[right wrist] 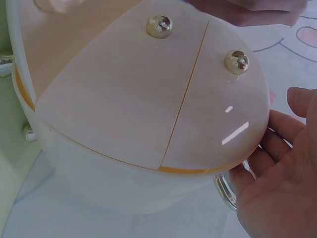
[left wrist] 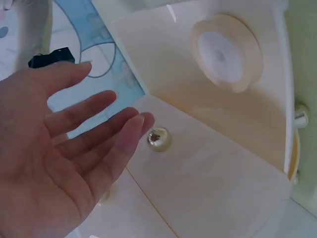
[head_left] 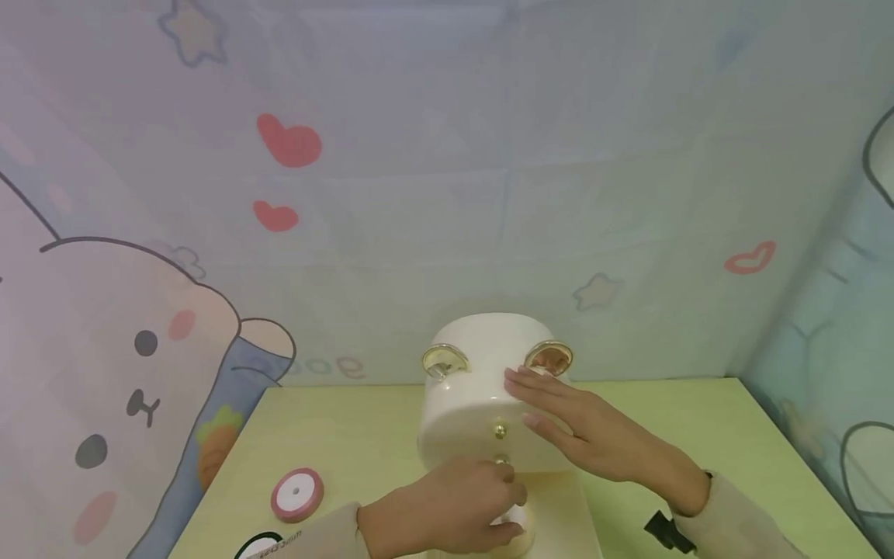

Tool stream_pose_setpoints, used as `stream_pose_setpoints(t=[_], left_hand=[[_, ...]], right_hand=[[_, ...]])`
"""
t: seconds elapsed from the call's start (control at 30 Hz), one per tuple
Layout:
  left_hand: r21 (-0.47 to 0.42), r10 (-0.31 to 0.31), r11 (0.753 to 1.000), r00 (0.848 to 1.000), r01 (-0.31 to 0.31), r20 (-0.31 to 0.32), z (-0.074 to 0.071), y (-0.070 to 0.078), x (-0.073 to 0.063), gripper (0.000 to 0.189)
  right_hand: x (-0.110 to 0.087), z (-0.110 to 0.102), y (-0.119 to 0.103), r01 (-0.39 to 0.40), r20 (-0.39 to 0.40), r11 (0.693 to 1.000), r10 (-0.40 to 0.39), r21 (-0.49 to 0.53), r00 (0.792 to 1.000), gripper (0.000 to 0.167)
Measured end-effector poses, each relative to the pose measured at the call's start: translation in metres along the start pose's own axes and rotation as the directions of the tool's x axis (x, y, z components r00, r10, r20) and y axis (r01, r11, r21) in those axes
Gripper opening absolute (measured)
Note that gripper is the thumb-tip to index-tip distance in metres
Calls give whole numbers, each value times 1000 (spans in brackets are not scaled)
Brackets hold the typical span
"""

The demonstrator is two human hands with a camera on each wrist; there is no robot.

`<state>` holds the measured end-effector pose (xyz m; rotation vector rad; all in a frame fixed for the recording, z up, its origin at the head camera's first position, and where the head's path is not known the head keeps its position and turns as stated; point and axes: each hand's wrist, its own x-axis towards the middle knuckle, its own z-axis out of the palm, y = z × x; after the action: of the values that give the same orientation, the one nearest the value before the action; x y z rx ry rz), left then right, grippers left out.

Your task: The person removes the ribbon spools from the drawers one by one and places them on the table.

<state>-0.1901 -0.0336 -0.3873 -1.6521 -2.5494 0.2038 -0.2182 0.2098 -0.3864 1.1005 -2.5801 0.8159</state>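
A white, rounded storage box (head_left: 492,334) with gold ear-like handles stands on the table, its front carrying gold knobs. Its lowest drawer (head_left: 569,520) is pulled out and holds a cream ribbon spool (left wrist: 220,54). My left hand (head_left: 461,505) hovers over that drawer, fingers loosely bent; in the left wrist view its fingertips are beside the knob (left wrist: 159,139) of the drawer above, and I cannot tell whether they touch it. My right hand (head_left: 594,431) lies against the box's upper right front with straight fingers, near the right handle (head_left: 549,358).
A pink ribbon spool (head_left: 296,494) lies on the yellow-green table (head_left: 363,419) to the left. A dark-rimmed round item (head_left: 260,543) is partly covered by the left sleeve. Behind the table hangs a printed cloth (head_left: 447,194) with hearts and a cartoon animal.
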Motion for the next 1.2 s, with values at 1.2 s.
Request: stream_pose_setpoints(t=[1.2], left_hand=[[118,91,981,901,-154,424,63,-1,38,62]], right_hand=[[-1,3,2,-6,-5,1000,6,10,1000,49]])
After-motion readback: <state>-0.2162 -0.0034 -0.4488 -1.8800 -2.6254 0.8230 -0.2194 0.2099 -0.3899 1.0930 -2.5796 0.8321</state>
